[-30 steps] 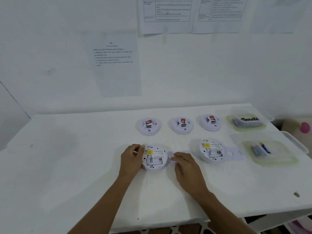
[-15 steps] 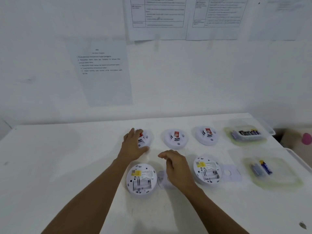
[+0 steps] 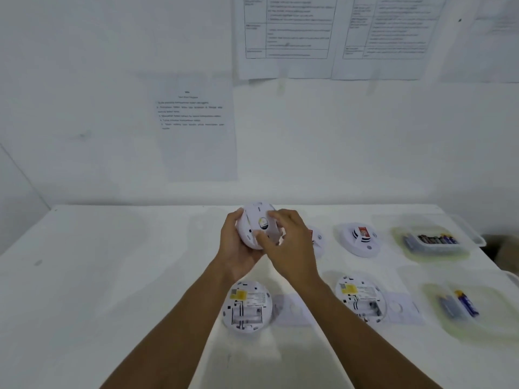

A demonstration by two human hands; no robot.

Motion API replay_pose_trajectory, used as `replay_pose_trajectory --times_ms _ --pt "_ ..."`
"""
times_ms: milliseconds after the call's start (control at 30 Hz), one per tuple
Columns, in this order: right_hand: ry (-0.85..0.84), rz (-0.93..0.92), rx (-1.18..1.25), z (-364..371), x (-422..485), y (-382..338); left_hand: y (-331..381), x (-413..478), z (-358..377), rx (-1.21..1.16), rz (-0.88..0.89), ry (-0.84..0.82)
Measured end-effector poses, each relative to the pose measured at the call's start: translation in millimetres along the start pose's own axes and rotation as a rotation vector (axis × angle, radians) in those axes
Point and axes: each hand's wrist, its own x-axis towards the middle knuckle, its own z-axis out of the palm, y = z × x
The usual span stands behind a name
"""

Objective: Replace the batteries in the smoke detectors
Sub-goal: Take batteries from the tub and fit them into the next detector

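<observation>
Smoke detector (image 3: 254, 217) in left hand (image 3: 236, 249) bears unreadable yellow label (image 3: 264, 223).

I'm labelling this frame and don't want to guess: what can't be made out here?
- Head view, held smoke detector: its back is largely covered by the right hand; its front faces away, into the left hand.
- Head view, middle back-row detector: mostly behind the right hand.
- Head view, upper wall sheets: text blurred, tops cut by the top edge.
- Head view, far-tray batteries: too blurred to count.
</observation>
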Motion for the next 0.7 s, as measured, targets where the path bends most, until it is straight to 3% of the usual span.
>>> replay_pose_trajectory --times_ms 400,700 --pt "-0.046 -0.103 -0.141 9 -4 -28 3 0 -14 0.017 0.04 0.074" --pt "-0.186 -0.21 -0.356 12 16 -35 19 3 -40 0.013 0.014 0.063"
